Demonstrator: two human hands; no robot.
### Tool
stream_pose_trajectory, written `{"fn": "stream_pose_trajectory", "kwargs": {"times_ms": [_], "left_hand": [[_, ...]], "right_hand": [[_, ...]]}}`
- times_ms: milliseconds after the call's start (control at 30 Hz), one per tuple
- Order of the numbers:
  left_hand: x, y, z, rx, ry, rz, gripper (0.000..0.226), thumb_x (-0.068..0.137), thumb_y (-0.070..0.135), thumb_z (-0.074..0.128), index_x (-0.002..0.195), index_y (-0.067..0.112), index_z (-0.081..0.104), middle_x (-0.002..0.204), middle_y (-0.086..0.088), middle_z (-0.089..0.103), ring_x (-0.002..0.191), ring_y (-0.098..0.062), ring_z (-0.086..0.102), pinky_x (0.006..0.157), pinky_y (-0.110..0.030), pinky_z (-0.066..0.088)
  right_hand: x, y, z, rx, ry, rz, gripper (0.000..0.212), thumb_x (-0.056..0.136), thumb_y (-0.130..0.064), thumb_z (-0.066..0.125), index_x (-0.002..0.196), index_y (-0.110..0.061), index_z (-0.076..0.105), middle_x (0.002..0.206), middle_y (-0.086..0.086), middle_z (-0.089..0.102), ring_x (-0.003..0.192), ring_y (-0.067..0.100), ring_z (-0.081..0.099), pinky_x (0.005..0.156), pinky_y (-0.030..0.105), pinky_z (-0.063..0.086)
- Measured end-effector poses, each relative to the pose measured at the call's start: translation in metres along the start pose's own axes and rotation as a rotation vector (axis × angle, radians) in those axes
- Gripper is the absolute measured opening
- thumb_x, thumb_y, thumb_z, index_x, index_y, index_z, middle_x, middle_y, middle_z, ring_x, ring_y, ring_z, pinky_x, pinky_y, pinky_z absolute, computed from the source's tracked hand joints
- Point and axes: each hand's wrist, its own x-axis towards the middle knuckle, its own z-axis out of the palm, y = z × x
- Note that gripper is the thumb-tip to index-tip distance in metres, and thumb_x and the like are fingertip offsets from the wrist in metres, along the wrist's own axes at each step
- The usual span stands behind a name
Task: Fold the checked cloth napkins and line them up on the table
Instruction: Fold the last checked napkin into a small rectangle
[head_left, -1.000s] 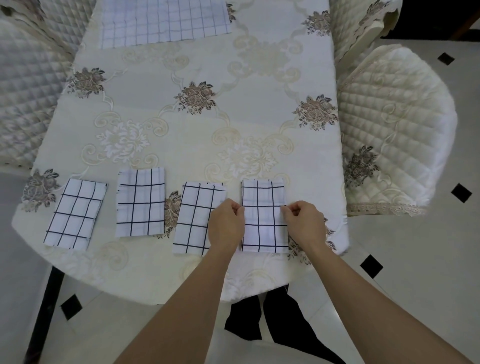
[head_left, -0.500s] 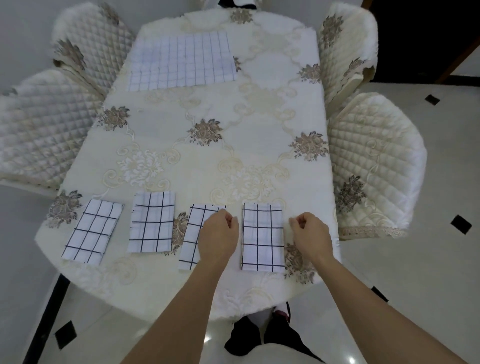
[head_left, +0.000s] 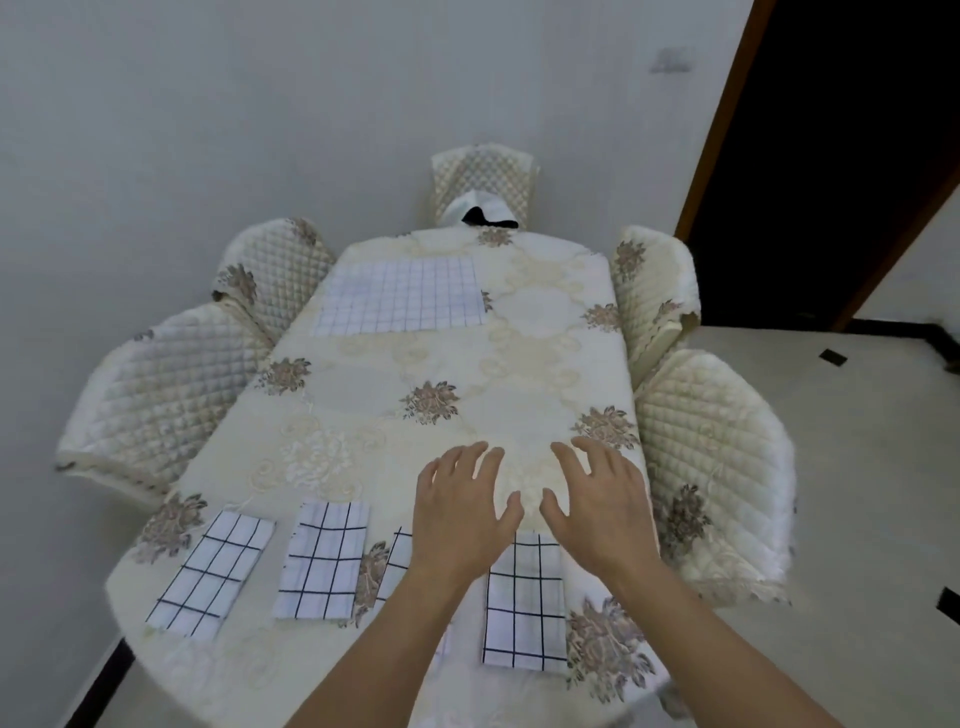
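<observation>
Directly beneath the wrists, a row of folded napkins (head_left: 524, 608) is lying, with the third napkin (head_left: 397, 551) hiding mostly under the left hand (head_left: 457, 519). That hand and the right hand (head_left: 597, 504) are hovering side by side, empty, fingers spread. Pinching the near corners of the unfolded napkin (head_left: 400, 296), lying far ahead of the left hand, seems wisest.

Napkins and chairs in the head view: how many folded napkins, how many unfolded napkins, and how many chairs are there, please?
Folded napkins: 4
Unfolded napkin: 1
Chairs: 5
Total: 10
</observation>
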Motion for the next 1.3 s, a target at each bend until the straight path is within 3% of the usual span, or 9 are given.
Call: {"fn": "stream_pose_trajectory", "kwargs": {"times_ms": [267,500,700,900,1133,1300], "left_hand": [[-0.014,-0.013,-0.01,0.086,0.065,0.095,0.051,0.084,0.049,0.052,0.123,0.02,0.065,0.125,0.0,0.065,0.115,-0.023,0.06,0.097,-0.045,0.048],[-0.017,-0.022,-0.019,0.067,0.006,0.061,0.052,0.085,0.05,0.051,0.126,0.02,0.063,0.123,0.0,0.066,0.111,-0.023,0.061,0.094,-0.043,0.049],[-0.011,-0.013,-0.007,0.039,-0.034,0.147,0.053,0.085,0.05,0.048,0.125,0.019,0.064,0.12,0.0,0.067,0.108,-0.024,0.063,0.086,-0.042,0.052],[0.011,0.057,0.016,-0.067,-0.077,0.365,0.05,0.086,0.049,0.05,0.124,0.019,0.063,0.119,0.0,0.066,0.106,-0.024,0.062,0.084,-0.042,0.052],[0.012,0.168,0.033,-0.209,-0.122,0.588,0.049,0.082,0.048,0.055,0.122,0.019,0.063,0.115,0.002,0.066,0.104,-0.022,0.06,0.083,-0.04,0.05],[0.006,0.235,0.049,-0.247,-0.129,0.693,0.05,0.083,0.048,0.055,0.123,0.02,0.063,0.117,0.001,0.066,0.101,-0.023,0.061,0.084,-0.04,0.049]], "right_hand": [[-0.013,-0.018,-0.004,0.015,0.009,-0.028,0.051,0.083,-0.047,0.055,0.127,-0.022,0.061,0.126,0.007,0.062,0.118,0.028,0.058,0.096,0.046,0.047],[-0.015,-0.027,0.0,-0.005,0.006,-0.049,0.049,0.083,-0.044,0.061,0.126,-0.021,0.061,0.127,0.008,0.062,0.119,0.028,0.057,0.096,0.046,0.046],[-0.031,-0.015,-0.012,-0.063,0.028,0.069,0.05,0.082,-0.042,0.067,0.127,-0.02,0.061,0.127,0.009,0.062,0.119,0.029,0.057,0.096,0.048,0.047],[-0.071,0.04,-0.042,-0.151,0.092,0.31,0.047,0.081,-0.044,0.052,0.12,-0.021,0.063,0.121,0.005,0.062,0.112,0.028,0.058,0.091,0.045,0.048],[-0.132,0.109,-0.077,-0.244,0.151,0.551,0.049,0.079,-0.044,0.059,0.122,-0.021,0.062,0.119,0.007,0.063,0.109,0.03,0.059,0.088,0.045,0.05],[-0.163,0.159,-0.097,-0.259,0.157,0.686,0.053,0.079,-0.05,0.047,0.121,-0.022,0.064,0.119,0.007,0.064,0.11,0.028,0.06,0.09,0.043,0.048]]}}
